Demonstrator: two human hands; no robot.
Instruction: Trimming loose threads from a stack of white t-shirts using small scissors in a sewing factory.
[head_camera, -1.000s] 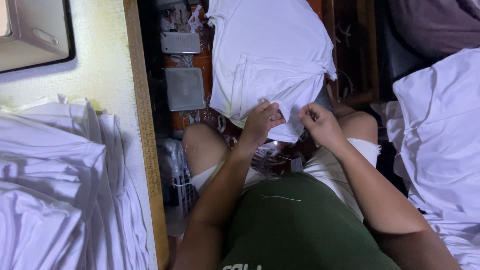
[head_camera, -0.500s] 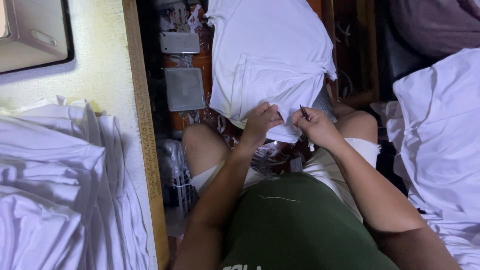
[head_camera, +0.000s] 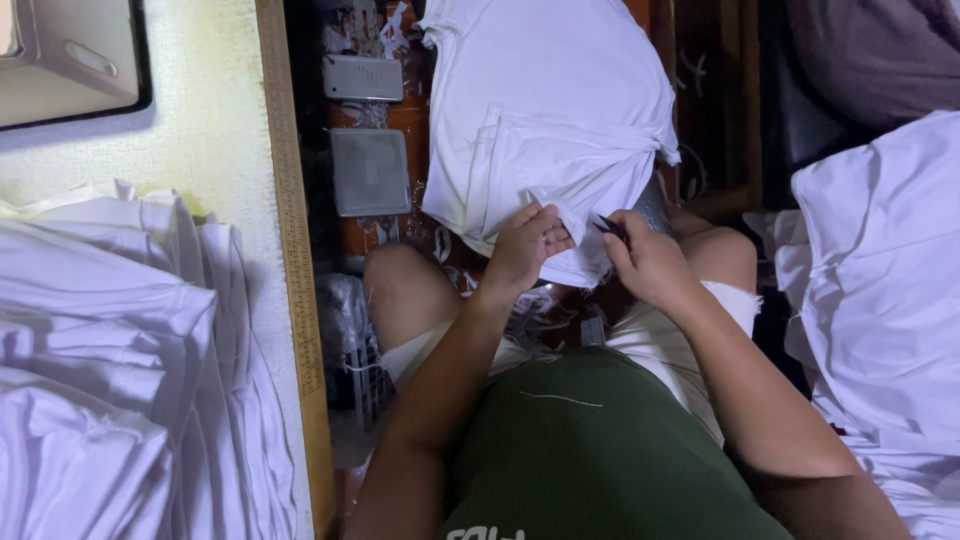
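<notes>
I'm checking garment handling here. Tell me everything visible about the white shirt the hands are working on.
The white shirt looks like plain, soft knit cloth, with a seam line and folds running down its middle. It hangs draped over something hidden beneath it, in front of the person's knees, its lower edge gathered and creased. The left hand pinches that lower edge, while the right hand holds a small dark tool against it. What the tool is cannot be told.

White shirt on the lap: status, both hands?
Left hand pinching white shirt hem. Right hand gripping small dark tool at hem. Nothing in the way.
</notes>
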